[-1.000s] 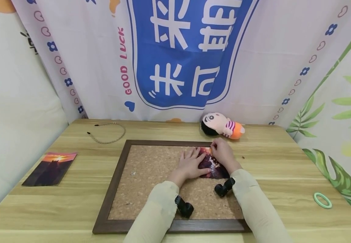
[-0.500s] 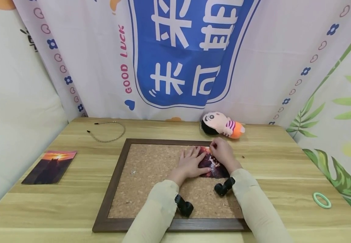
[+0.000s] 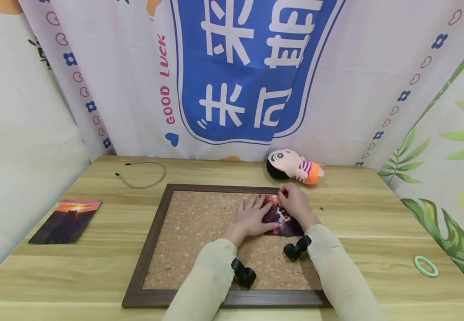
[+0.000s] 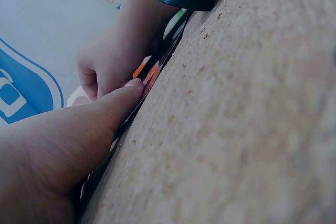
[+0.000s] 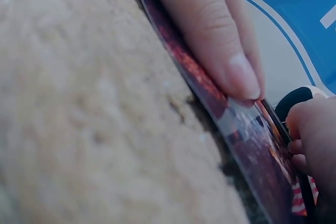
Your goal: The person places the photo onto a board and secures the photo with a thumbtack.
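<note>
A framed cork board point(image 3: 200, 232) lies on the wooden table. In its upper right part is a dark red and purple picture card point(image 3: 283, 224), bright orange along the top. Spread over the card's left side, my left hand point(image 3: 252, 218) presses it down with straight fingers; its thumb rests on the picture in the left wrist view. My right hand point(image 3: 295, 200) has curled fingers, the tips together at the card's upper edge near the frame. In the right wrist view the curled fingers point(image 5: 298, 145) are close to the dark frame bar; I cannot tell what is between them.
A sunset picture card point(image 3: 69, 221) lies left of the board. A thin chain headband point(image 3: 151, 185) is behind it. A plush doll point(image 3: 294, 166) lies just past the right hand, and a mint green ring point(image 3: 426, 265) is at far right. Hanging cloths border the table.
</note>
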Action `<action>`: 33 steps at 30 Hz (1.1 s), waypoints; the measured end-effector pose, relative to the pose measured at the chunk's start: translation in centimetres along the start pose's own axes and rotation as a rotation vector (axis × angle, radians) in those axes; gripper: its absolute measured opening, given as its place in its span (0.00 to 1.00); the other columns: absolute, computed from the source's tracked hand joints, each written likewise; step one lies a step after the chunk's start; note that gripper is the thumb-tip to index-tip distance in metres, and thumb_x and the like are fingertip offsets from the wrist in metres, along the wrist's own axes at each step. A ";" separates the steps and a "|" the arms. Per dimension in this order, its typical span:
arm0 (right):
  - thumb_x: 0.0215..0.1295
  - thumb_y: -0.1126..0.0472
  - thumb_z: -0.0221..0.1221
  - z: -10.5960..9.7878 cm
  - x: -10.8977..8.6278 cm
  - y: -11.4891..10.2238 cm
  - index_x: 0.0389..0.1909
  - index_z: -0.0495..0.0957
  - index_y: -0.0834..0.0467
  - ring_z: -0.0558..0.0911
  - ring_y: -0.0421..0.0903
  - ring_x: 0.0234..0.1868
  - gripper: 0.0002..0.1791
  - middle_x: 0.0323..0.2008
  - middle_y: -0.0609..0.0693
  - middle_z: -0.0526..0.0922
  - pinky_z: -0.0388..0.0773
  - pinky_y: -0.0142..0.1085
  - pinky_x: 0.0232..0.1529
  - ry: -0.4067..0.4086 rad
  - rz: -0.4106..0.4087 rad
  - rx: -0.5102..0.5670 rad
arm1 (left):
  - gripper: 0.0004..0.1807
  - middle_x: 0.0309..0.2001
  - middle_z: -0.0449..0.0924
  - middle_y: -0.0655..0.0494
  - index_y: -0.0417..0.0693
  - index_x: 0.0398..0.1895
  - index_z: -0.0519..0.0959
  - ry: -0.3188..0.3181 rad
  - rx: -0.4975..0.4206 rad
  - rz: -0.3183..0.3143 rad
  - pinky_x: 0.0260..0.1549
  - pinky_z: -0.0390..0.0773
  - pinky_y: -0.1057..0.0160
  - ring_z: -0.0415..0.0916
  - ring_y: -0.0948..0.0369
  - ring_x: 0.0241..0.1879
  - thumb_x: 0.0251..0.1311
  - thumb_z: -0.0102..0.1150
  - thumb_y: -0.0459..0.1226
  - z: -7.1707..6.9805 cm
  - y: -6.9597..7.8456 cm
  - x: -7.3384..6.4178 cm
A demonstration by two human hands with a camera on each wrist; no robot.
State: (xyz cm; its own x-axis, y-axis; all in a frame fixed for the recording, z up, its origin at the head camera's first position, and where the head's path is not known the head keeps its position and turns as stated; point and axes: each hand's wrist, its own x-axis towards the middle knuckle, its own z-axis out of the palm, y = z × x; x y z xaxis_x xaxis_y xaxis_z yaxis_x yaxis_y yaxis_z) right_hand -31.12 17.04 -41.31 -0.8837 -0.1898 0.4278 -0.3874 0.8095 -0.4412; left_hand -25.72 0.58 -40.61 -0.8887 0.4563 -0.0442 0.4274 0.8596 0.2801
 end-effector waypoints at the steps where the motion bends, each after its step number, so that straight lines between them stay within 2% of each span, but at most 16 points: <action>1: 0.53 0.65 0.55 0.0 0.0 0.0 0.25 0.74 0.61 0.73 0.49 0.27 0.02 0.26 0.52 0.74 0.69 0.42 0.31 0.005 0.017 0.016 | 0.39 0.66 0.42 0.53 0.58 0.64 0.54 -0.001 -0.003 0.000 0.55 0.34 0.46 0.33 0.54 0.64 0.51 0.40 0.64 0.0 0.0 0.0; 7: 0.52 0.67 0.56 0.0 -0.2 -0.1 0.26 0.74 0.62 0.72 0.48 0.24 0.02 0.24 0.53 0.76 0.68 0.40 0.29 0.053 0.053 0.132 | 0.38 0.66 0.43 0.52 0.57 0.64 0.55 0.001 -0.013 0.005 0.55 0.34 0.45 0.33 0.54 0.64 0.51 0.41 0.63 -0.1 0.0 -0.1; 13: 0.51 0.68 0.58 0.2 -0.1 0.2 0.30 0.78 0.65 0.75 0.49 0.29 0.05 0.27 0.56 0.79 0.70 0.40 0.32 0.032 0.056 0.237 | 0.38 0.66 0.42 0.52 0.57 0.64 0.55 0.003 -0.008 0.002 0.55 0.35 0.45 0.33 0.54 0.64 0.51 0.41 0.63 0.0 0.0 -0.1; 16: 0.51 0.68 0.58 0.3 0.0 0.2 0.31 0.79 0.67 0.75 0.51 0.31 0.07 0.30 0.57 0.79 0.70 0.42 0.34 0.014 0.047 0.229 | 0.38 0.66 0.42 0.53 0.57 0.64 0.55 0.005 -0.003 -0.001 0.55 0.35 0.45 0.34 0.54 0.64 0.51 0.41 0.63 0.0 0.1 -0.1; 28: 0.49 0.69 0.60 0.5 0.2 0.3 0.26 0.79 0.66 0.74 0.49 0.29 0.04 0.27 0.55 0.78 0.68 0.41 0.31 0.005 0.022 0.196 | 0.38 0.66 0.42 0.54 0.59 0.64 0.54 0.008 0.012 -0.008 0.55 0.35 0.45 0.33 0.55 0.64 0.51 0.40 0.64 0.2 0.0 0.2; 33: 0.49 0.69 0.60 0.5 0.2 0.3 0.26 0.80 0.66 0.75 0.51 0.30 0.03 0.27 0.55 0.77 0.69 0.43 0.34 0.002 0.006 0.171 | 0.38 0.66 0.42 0.54 0.58 0.65 0.54 0.003 0.005 -0.007 0.55 0.34 0.46 0.33 0.54 0.64 0.51 0.40 0.64 0.2 0.0 0.2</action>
State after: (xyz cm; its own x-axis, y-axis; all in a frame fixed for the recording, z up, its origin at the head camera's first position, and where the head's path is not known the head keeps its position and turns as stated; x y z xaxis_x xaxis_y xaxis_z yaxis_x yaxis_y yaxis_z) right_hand -31.49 16.93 -41.75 -0.8859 -0.1841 0.4258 -0.4210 0.7045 -0.5714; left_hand -25.88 0.69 -40.78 -0.8923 0.4493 -0.0429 0.4219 0.8641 0.2745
